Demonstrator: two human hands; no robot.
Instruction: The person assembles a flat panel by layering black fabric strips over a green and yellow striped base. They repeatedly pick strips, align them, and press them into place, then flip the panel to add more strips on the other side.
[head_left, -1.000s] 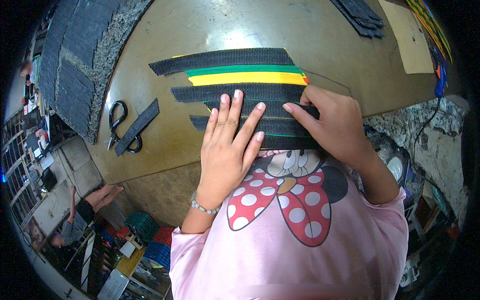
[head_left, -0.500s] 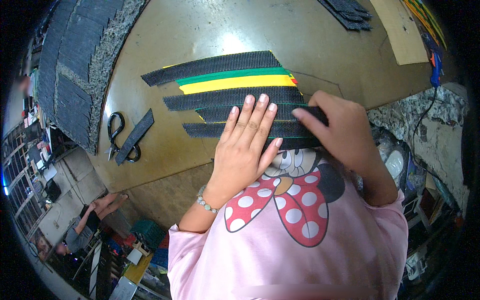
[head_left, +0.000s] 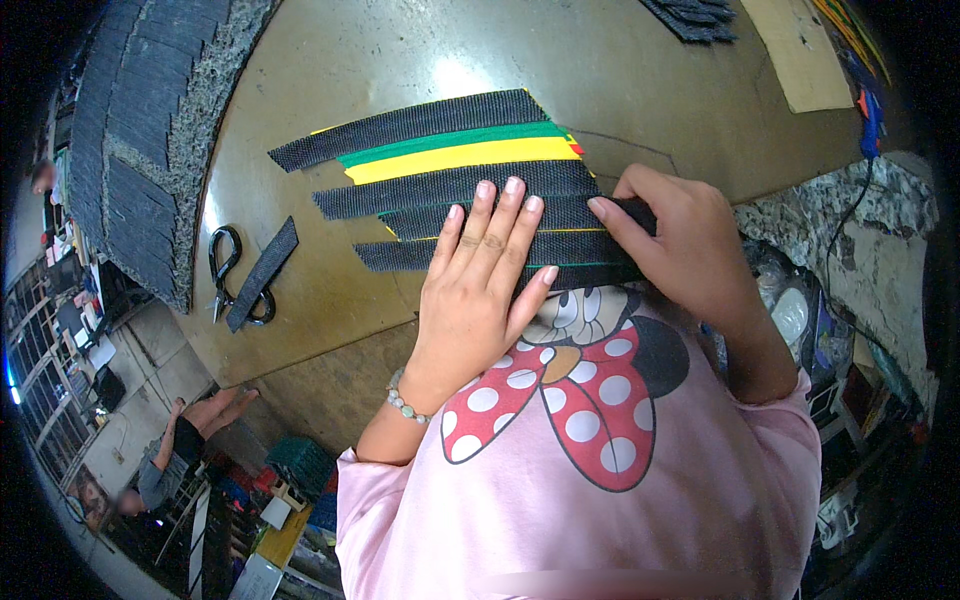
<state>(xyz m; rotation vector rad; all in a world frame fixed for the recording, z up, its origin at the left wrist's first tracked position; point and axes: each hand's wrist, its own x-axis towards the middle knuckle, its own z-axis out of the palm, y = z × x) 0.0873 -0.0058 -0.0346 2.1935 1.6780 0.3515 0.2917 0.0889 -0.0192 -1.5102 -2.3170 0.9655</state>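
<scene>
Black woven webbing strips [head_left: 420, 122] lie in slanted rows on the table, with a green strip [head_left: 440, 147] and a yellow strip [head_left: 465, 160] between them. My left hand [head_left: 470, 285] rests flat across the lower black strips, fingers stretched out. At their right end, my right hand [head_left: 690, 245] is closed over a black strip end [head_left: 638, 212], its thumb on top and its other fingers curled, partly hidden. A small red bit [head_left: 577, 149] shows at the yellow strip's right tip.
Black-handled scissors [head_left: 228, 258] lie left of the strips, under a short black strip [head_left: 265, 272]. A big stack of dark strips [head_left: 140, 130] fills the left. Far right are more black pieces [head_left: 690, 18], cardboard [head_left: 797, 55] and a blue tool [head_left: 870, 125]. A person [head_left: 165, 460] sits lower left.
The strips and my left hand sit slightly farther left and up in the picture. My right hand's thumb has shifted up along the strips' right ends, and its fingers are curled closer.
</scene>
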